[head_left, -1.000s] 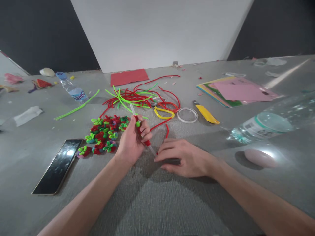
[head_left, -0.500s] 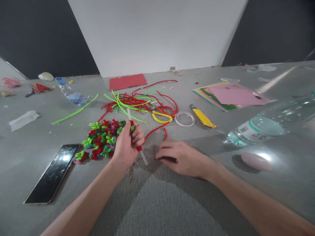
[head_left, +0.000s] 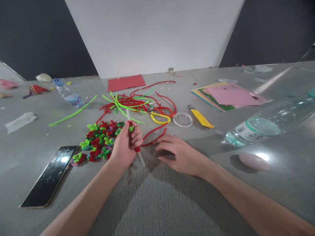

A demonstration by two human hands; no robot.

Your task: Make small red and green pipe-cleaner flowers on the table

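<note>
My left hand (head_left: 124, 146) is closed round a slim translucent stick (head_left: 141, 159), like a glue stick, which slants with both ends showing. Red pipe cleaner (head_left: 137, 149) is wound about the stick, and a bit of green shows by my fingers. From the winding, a loose red length (head_left: 155, 141) runs right and bends back upward. Beside that length is my right hand (head_left: 178, 152), thumb and fingers apart, nothing seen between them; whether a fingertip touches the red strand I cannot tell. Left of my left hand lies a cluster of small red and green fuzzy pieces (head_left: 97, 141).
Red and green pipe cleaners (head_left: 128, 104) lie tangled behind my hands, with yellow-handled scissors (head_left: 159, 118), a tape ring (head_left: 183, 119) and a yellow cutter (head_left: 201, 118). A phone (head_left: 48, 178) lies left. A large bottle (head_left: 256, 129), a pink oval object (head_left: 253, 161) and coloured sheets (head_left: 233, 95) are right.
My right hand's fingers have spread from a near pinch. The loose red length now shows more fully beside them. My left hand keeps its hold; the whole view has shifted slightly.
</note>
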